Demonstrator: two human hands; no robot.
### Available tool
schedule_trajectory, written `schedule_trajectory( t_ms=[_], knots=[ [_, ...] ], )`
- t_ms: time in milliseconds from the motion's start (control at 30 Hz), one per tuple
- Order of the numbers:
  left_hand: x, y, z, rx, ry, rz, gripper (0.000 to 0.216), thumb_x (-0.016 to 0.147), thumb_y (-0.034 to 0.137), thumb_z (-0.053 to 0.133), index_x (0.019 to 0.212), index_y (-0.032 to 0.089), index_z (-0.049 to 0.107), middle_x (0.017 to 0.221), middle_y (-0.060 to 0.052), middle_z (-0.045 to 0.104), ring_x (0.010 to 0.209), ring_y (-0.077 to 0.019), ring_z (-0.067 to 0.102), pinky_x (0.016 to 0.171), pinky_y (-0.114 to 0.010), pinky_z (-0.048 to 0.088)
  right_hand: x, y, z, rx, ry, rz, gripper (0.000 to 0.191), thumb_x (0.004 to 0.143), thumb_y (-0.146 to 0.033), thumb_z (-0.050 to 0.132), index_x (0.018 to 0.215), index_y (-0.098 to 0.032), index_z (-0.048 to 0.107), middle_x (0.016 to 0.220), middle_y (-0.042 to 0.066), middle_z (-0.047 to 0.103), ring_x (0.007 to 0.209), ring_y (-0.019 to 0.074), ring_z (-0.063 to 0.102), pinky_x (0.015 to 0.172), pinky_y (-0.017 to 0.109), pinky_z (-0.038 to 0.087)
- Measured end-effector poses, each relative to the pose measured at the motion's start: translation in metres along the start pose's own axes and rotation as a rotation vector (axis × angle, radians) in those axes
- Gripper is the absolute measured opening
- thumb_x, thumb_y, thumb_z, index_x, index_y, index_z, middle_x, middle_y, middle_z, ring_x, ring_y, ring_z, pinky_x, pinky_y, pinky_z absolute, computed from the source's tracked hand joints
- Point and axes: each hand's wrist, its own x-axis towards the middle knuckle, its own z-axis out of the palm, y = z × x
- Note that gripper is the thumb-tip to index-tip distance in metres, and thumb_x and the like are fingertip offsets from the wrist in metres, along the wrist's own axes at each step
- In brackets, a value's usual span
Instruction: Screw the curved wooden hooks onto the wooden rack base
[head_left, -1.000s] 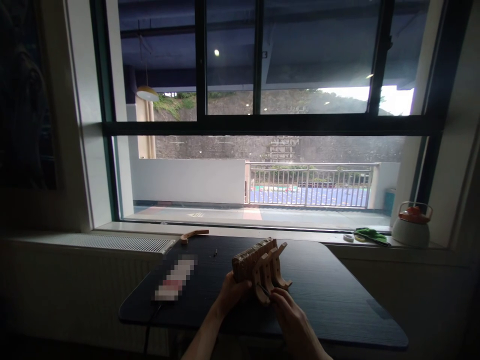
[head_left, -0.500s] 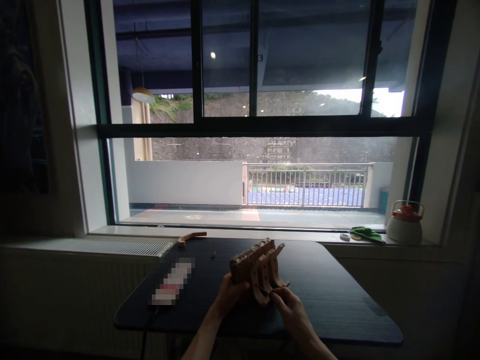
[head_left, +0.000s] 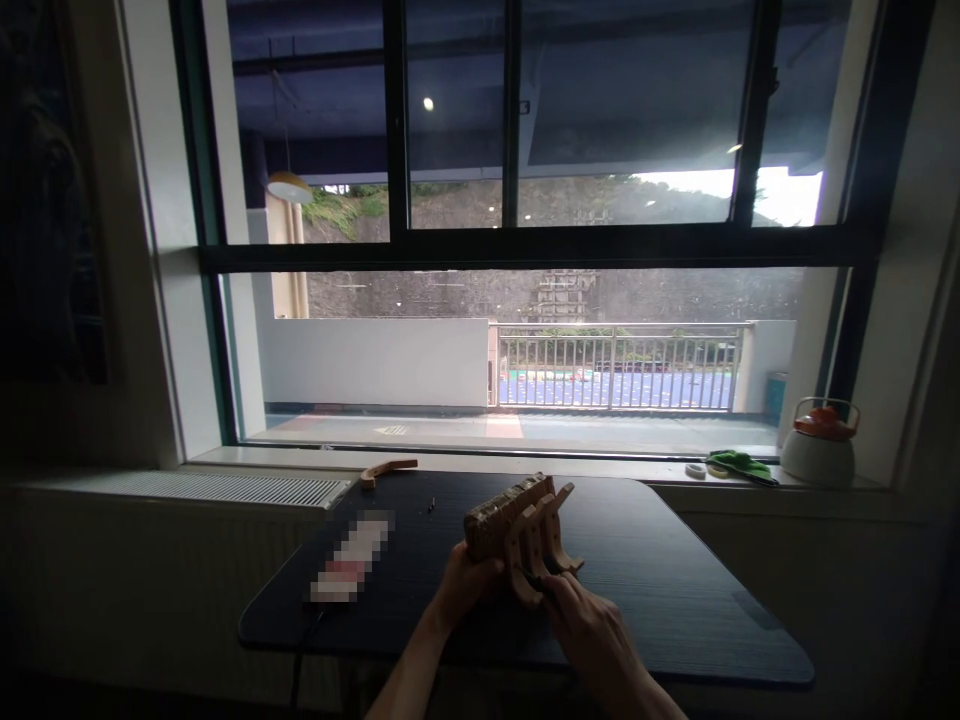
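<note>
A wooden rack with several curved hooks (head_left: pixel 517 525) stands on edge on the dark table (head_left: pixel 660 590). My left hand (head_left: pixel 463 585) grips its near left end, fingers wrapped round the board. My right hand (head_left: pixel 592 625) is closed in a pinch on a thin dark tool (head_left: pixel 534 578) whose tip touches the nearest hook. A loose wooden hook (head_left: pixel 388 468) lies at the table's far left edge, with a small dark screw (head_left: pixel 431 505) near it.
A blurred flat packet (head_left: pixel 351 556) lies on the table's left part. On the windowsill at the right stand a white kettle with an orange lid (head_left: pixel 819 443), a green cloth (head_left: pixel 736 465) and a tape roll (head_left: pixel 696 470). A radiator grille (head_left: pixel 225 487) runs left.
My right hand has moved forward with the thin tool, closer in against the nearest hook. The left hand keeps its grip on the rack. The view shifted slightly.
</note>
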Motion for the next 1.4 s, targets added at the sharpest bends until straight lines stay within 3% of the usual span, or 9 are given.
schedule_trajectory(
  t_ms=[233,367,600,800,900,1067,1200,1267,1400],
  knots=[
    [0.003,-0.012,-0.004,0.000,-0.007,-0.003,0.031,0.059,0.028,0.072,0.084,0.009,0.066,0.075,-0.004,0.066,0.072,-0.0194,0.057,0.063,-0.026,0.045,0.002,0.006,0.011,0.404,0.092,0.545,0.043,0.082,-0.055,0.042,0.073,-0.018,0.061,0.068,0.004,0.065,0.067,0.0198,0.061,0.057,0.025,0.045],
    [0.002,-0.011,-0.004,0.039,-0.001,-0.009,0.031,0.060,0.029,0.071,0.083,0.009,0.067,0.076,-0.005,0.066,0.072,-0.0199,0.058,0.063,-0.027,0.045,0.007,0.004,-0.006,0.241,-0.022,0.433,0.023,0.080,-0.038,0.049,0.092,-0.021,0.057,0.088,0.003,0.066,0.079,0.0203,0.062,0.066,0.027,0.046],
    [0.002,-0.009,-0.003,0.002,-0.010,-0.019,0.033,0.059,0.029,0.072,0.085,0.010,0.067,0.079,-0.005,0.067,0.074,-0.0209,0.059,0.065,-0.028,0.046,0.001,0.004,-0.016,-0.069,-0.062,0.010,0.024,0.087,-0.021,0.036,0.100,-0.024,0.057,0.104,0.005,0.062,0.078,0.0172,0.063,0.061,0.024,0.042],
    [0.003,-0.016,-0.006,0.023,0.024,-0.007,0.030,0.061,0.029,0.071,0.084,0.010,0.066,0.077,-0.004,0.067,0.073,-0.0199,0.059,0.064,-0.027,0.046,-0.001,0.006,0.007,0.137,-0.036,0.455,0.033,0.092,-0.038,0.030,0.079,-0.022,0.056,0.072,0.002,0.066,0.066,0.0180,0.063,0.056,0.025,0.042],
    [0.002,-0.016,-0.006,0.052,0.040,-0.012,0.032,0.061,0.030,0.072,0.085,0.009,0.066,0.078,-0.005,0.067,0.074,-0.0202,0.059,0.064,-0.027,0.045,0.001,0.004,0.002,0.152,-0.131,0.493,0.026,0.089,-0.037,0.035,0.081,-0.023,0.055,0.075,0.001,0.066,0.071,0.0190,0.064,0.060,0.026,0.044],
    [0.001,-0.009,-0.003,0.027,0.035,-0.027,0.029,0.061,0.027,0.072,0.084,0.010,0.066,0.077,-0.004,0.067,0.072,-0.0197,0.059,0.063,-0.027,0.046,0.001,0.000,-0.015,-0.073,-0.113,0.184,0.029,0.076,-0.013,0.045,0.102,-0.024,0.053,0.101,0.002,0.063,0.083,0.0184,0.063,0.064,0.025,0.045],
    [0.000,-0.005,-0.001,-0.004,0.035,-0.034,0.028,0.059,0.026,0.072,0.082,0.010,0.066,0.075,-0.003,0.067,0.072,-0.0194,0.059,0.063,-0.027,0.046,-0.001,0.004,-0.011,-0.189,-0.018,-0.081,0.029,0.083,-0.010,0.039,0.104,-0.022,0.055,0.100,0.006,0.063,0.084,0.0179,0.062,0.064,0.024,0.045],
    [0.001,-0.005,-0.001,-0.023,0.029,-0.039,0.030,0.059,0.026,0.072,0.083,0.010,0.066,0.075,-0.003,0.067,0.072,-0.0196,0.059,0.064,-0.027,0.047,-0.002,0.006,-0.004,-0.142,0.005,-0.033,0.024,0.086,-0.016,0.038,0.100,-0.021,0.057,0.093,0.006,0.064,0.080,0.0179,0.062,0.064,0.025,0.045],
    [0.001,-0.007,-0.002,-0.030,0.021,-0.034,0.029,0.060,0.027,0.072,0.083,0.010,0.066,0.077,-0.003,0.067,0.072,-0.0196,0.059,0.065,-0.027,0.047,0.000,0.009,0.006,0.194,-0.072,0.395,0.031,0.089,-0.037,0.037,0.083,-0.019,0.061,0.076,0.003,0.066,0.069,0.0170,0.061,0.059,0.023,0.042]
  ],
)
